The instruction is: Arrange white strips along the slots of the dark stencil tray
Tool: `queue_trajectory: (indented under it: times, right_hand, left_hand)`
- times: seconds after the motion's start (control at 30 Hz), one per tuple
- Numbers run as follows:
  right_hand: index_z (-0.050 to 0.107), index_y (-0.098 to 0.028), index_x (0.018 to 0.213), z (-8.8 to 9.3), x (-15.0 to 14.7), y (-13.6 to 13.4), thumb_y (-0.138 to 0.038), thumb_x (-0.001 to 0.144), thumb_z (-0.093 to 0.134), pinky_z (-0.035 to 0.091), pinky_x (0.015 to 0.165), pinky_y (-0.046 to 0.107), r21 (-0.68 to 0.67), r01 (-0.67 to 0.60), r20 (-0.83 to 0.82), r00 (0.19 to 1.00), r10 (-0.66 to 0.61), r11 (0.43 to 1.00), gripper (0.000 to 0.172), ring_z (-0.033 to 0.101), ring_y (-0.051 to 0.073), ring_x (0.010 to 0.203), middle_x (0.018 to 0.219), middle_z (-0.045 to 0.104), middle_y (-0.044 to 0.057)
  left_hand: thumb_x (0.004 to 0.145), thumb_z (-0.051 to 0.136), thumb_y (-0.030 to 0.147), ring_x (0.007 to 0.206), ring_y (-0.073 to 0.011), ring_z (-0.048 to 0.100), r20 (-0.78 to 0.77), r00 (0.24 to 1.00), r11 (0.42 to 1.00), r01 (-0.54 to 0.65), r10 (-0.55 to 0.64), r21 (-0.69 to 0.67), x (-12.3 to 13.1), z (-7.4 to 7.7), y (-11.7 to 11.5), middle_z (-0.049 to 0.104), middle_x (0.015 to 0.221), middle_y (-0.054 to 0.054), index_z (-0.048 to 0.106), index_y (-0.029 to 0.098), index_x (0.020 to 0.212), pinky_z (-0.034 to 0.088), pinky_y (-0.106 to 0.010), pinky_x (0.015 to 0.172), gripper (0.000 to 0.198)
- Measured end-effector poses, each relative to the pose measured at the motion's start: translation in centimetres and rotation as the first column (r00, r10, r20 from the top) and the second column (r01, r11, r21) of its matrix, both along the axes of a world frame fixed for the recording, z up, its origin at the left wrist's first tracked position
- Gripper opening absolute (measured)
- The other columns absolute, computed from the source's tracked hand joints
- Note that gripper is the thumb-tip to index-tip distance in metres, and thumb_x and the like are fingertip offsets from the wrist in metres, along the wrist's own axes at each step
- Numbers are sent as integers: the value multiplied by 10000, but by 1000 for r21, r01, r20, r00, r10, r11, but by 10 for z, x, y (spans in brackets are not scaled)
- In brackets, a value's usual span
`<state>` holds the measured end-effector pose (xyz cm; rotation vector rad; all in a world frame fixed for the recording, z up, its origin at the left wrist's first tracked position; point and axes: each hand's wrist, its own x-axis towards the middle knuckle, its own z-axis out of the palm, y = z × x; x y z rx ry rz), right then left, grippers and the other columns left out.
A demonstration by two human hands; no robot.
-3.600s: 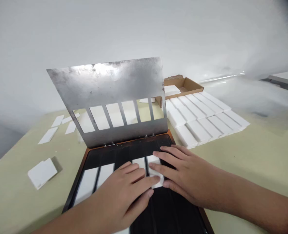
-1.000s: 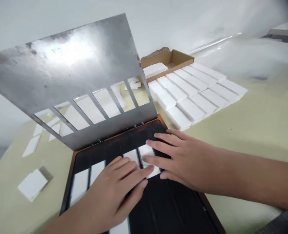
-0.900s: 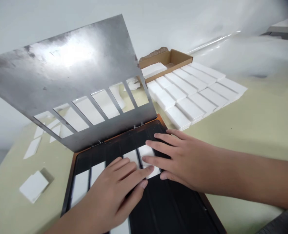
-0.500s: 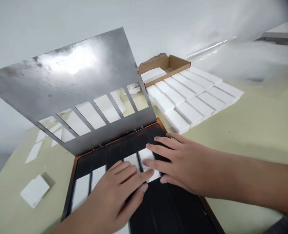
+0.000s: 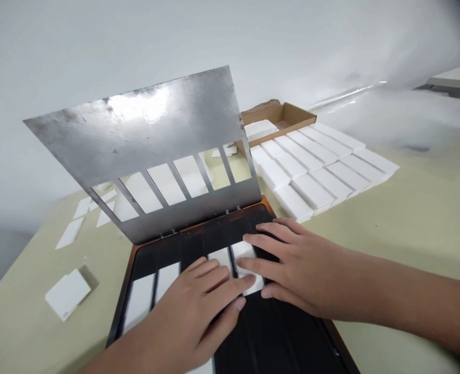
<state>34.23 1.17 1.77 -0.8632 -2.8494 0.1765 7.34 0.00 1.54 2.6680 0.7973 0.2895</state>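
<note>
A black slotted base (image 5: pixel 249 332) with an orange-brown edge lies below me, its hinged metal plate (image 5: pixel 156 132) standing raised behind it. White card strips lie in the base: one card (image 5: pixel 138 298) at the far left, others beside it. My left hand (image 5: pixel 210 306) rests over the middle strips, partly hiding them. Its index fingertip touches the rightmost white card (image 5: pixel 247 252). Fingers spread, my right hand (image 5: pixel 292 254) lays its fingertips on that same card and on the black surface to its right. Neither hand grasps anything.
Rows of stacked white cards (image 5: pixel 311 182) lie to the right of the plate, by an open cardboard box (image 5: pixel 298 114) with white cards in it. A small white stack (image 5: pixel 68 293) sits left of the base. Loose white pieces (image 5: pixel 70 232) lie further back on the table.
The whole view has shifted, so the plate, base and stacks appear further right, and the plate's top lower. Both hands keep nearly the same place on the cards.
</note>
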Motion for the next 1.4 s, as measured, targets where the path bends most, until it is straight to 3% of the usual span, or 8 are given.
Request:
queue_trajectory:
  times: [0.83,1.4]
  right_hand:
    - [513,-270,1505,-2,0,-2,-423,1126,416,408,1157,618,-21,23,9,1000,-23,1000,420,462,372,1415,1565,518,107]
    - [503,-285,1519,-2,-2,-4,-426,1123,421,434,1143,638,-27,35,15,999,-34,999,429,464,380,1422,1576,509,97]
  left_hand:
    - [1051,521,153,847,-220,574,30,999,1000,-15,15,-17,-2,-3,-2,648,937,-29,619,239,1340,406,-377,795,317]
    - [1052,533,149,885,-227,588,27,999,999,-24,24,-27,-3,-3,-3,662,985,-25,581,268,1426,430,-395,816,395]
